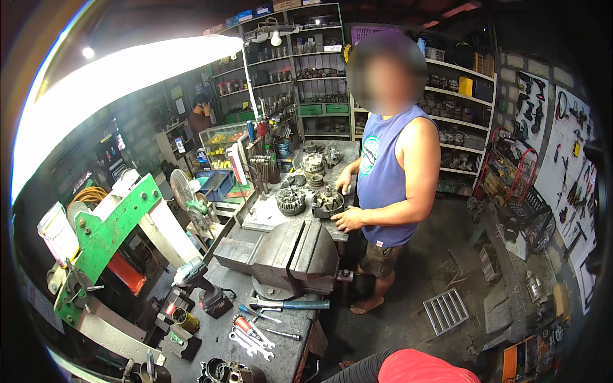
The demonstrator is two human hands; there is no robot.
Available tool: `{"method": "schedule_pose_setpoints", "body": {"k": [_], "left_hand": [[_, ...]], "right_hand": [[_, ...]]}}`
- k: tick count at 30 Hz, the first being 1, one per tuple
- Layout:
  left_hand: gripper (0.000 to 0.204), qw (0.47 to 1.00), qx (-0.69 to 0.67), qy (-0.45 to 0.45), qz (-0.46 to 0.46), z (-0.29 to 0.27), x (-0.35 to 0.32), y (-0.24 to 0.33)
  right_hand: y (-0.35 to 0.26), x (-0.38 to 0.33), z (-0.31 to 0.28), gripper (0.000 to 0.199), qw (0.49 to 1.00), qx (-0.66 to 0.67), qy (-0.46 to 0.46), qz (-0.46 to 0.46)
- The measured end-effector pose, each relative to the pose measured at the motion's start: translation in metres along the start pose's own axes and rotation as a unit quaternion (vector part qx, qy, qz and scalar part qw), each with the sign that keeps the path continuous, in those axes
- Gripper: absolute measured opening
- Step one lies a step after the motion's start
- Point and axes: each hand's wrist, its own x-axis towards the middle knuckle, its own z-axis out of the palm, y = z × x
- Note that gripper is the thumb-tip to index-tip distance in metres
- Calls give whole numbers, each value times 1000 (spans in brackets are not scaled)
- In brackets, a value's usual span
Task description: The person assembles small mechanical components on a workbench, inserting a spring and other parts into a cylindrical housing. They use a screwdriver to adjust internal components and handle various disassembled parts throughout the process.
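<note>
Workbench (255, 281) runs up the middle of the view, a heavy grey bench vise (287, 252) bolted to it. Neither of the wearer's own hands shows — only a red-clad knee (421, 369) at the lower edge, so their grip cannot be told. Nearest to it lie loose wrenches (252, 338), a blue-handled hammer (290, 305) and a cordless drill (201, 284). Farther along, a co-worker in a blue sleeveless shirt (383, 182) rests both hands on what looks like an alternator housing (327, 203), another ribbed part (291, 200) just beside it.
</note>
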Motion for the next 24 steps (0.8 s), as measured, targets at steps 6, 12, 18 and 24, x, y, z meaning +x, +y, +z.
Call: {"method": "schedule_pose_setpoints", "body": {"k": [6,12,18,24], "left_hand": [[39,999,-28,21,-12,-36,10,-25],[35,997,-67,47,-14,-45,17,-22],[32,991,-115,75,-8,-64,28,-26],[31,970,-220,101,9,-88,49,-28]], "right_hand": [[12,-23,51,46,997,22,-54,50],[10,-31,22,46,988,-7,151,17],[13,-32,13,45,990,-17,134,35],[18,-53,36,36,996,-34,66,57]]}}
